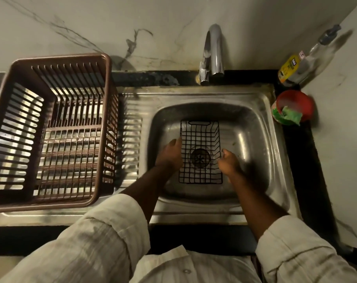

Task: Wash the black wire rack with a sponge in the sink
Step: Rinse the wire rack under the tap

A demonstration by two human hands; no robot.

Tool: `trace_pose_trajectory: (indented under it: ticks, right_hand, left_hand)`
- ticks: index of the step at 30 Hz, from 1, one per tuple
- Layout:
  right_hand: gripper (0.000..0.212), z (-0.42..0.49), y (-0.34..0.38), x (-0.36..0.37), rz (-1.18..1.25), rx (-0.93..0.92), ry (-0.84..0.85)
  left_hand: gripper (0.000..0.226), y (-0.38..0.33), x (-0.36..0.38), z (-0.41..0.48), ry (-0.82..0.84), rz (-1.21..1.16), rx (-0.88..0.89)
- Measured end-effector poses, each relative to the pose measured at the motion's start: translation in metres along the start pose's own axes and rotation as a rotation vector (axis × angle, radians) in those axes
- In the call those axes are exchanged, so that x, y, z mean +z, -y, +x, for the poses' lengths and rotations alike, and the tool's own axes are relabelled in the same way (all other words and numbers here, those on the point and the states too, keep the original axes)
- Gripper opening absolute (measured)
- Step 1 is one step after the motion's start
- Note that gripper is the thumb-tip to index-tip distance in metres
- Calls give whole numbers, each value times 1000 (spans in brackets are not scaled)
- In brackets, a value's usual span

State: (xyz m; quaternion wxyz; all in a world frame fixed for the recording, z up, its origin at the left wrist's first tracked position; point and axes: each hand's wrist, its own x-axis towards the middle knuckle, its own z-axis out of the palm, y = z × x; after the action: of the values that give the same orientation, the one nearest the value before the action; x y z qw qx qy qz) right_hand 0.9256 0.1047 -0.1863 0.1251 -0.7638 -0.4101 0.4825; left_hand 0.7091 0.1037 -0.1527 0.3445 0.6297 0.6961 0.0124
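Observation:
A black wire rack [200,139] lies in the steel sink [261,139], over the drain. My left hand [170,155] holds its left rim, with the fingers curled over the wire. On the opposite side, my right hand [228,163] grips the right rim, thumb on top. A green sponge [291,117] sits in a red bowl [298,103] on the counter, to the right of the sink.
A brown plastic dish basket [50,129] fills the drainboard on the left. The chrome tap [213,52] stands behind the sink, with no water running. A bottle of dish liquid [304,62] leans in the back right corner. Marble walls close off the back and right.

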Motion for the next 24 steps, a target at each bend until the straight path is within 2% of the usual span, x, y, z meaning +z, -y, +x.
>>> trace_pose_trajectory:
  ticks: [2,3,6,10,13,16,20,24]
  right_hand:
    - [44,5,27,-5,-49,-18,-77]
    - [45,8,39,-11,-64,-48,-110]
    - [55,14,82,-23,-73,-220,-136]
    - [54,16,140,-31,27,-400,-196]
    - [56,21,174,-33,124,-496,-250]
    - [52,23,197,-32,194,-518,-255]
    - [49,24,211,-23,139,-568,-260]
    - [51,25,214,-13,75,-539,-264]
  left_hand:
    - [78,0,-16,6,-140,75,64]
    - [77,-3,-21,11,-173,116,87]
    - [77,-6,-41,29,-203,194,79]
    - [84,-3,-70,47,-228,228,58]
    - [97,1,-89,51,-151,196,16]
    - [103,4,-101,57,-3,218,-48]
    - [97,2,-112,71,120,170,-91]
    - [82,2,-121,74,115,180,-81]
